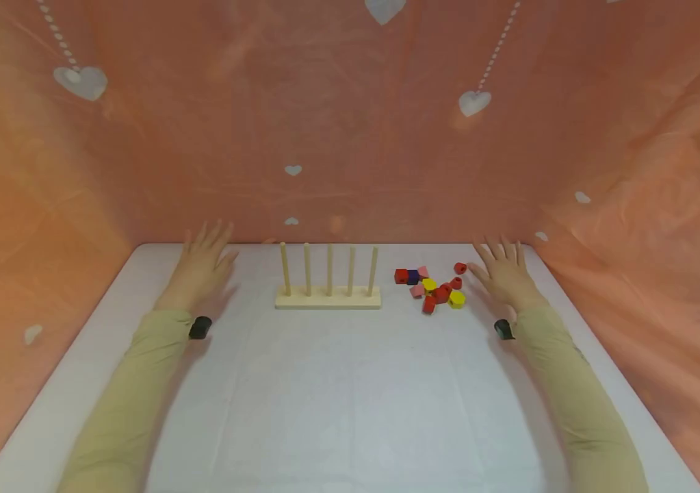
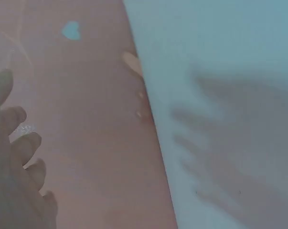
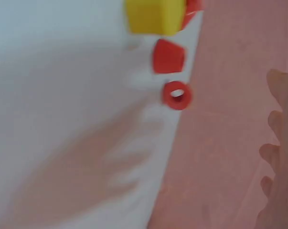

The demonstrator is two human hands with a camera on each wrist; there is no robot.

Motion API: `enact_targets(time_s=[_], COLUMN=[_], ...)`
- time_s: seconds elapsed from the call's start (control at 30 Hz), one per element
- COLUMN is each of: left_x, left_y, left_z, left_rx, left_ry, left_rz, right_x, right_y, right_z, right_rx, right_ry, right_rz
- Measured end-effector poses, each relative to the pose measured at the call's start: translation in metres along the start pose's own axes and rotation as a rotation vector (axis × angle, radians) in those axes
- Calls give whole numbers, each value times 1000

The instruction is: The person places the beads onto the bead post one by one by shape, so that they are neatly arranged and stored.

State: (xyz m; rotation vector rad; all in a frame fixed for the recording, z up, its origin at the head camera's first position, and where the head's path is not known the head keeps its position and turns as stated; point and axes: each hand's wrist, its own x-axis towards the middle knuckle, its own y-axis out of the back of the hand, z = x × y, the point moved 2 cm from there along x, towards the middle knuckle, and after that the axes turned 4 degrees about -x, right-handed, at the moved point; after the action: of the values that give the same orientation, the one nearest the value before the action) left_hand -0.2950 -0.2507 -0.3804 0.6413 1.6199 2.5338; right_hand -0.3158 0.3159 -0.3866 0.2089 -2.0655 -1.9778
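Observation:
My left hand [image 1: 197, 272] is spread with straight fingers above the far left of the white table, holding nothing; its fingers [image 2: 26, 148] show at the edge of the left wrist view. Over the far right, my right hand [image 1: 506, 277] is likewise spread and holds nothing. Nearest to it lie a red bead [image 1: 460, 268] and a second small red bead [image 1: 456, 282]. Beside these is a loose group of beads: yellow bead [image 1: 457, 299], pink bead [image 1: 417, 292], dark blue bead [image 1: 412, 276] and several red ones. A wooden peg stand [image 1: 328, 301] with several bare upright pegs stands between the hands.
The white table [image 1: 337, 397] ends at a far edge just behind the stand. An orange-pink cloth [image 1: 325, 137] with white hearts hangs behind it and on both sides. Each wrist wears a dark band device, such as the left one [image 1: 200, 327].

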Motion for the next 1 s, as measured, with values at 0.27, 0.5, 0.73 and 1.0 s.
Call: enact_targets(time_s=[0.27, 0.5, 0.73, 1.0], left_x=[-6, -15, -31, -36], left_y=[-3, -17, -50, -73], left_z=[5, 16, 22, 26], left_rx=[-482, -886, -1152, -1194], left_ry=[63, 80, 208, 287], left_rz=[16, 48, -134, -209], right_x=[0, -13, -29, -37], right_y=[16, 14, -2, -20], right_z=[-7, -17, -24, -24], right_rx=[266, 596, 704, 731], right_ry=[58, -21, -101, -130], right_rz=[113, 102, 12, -49])
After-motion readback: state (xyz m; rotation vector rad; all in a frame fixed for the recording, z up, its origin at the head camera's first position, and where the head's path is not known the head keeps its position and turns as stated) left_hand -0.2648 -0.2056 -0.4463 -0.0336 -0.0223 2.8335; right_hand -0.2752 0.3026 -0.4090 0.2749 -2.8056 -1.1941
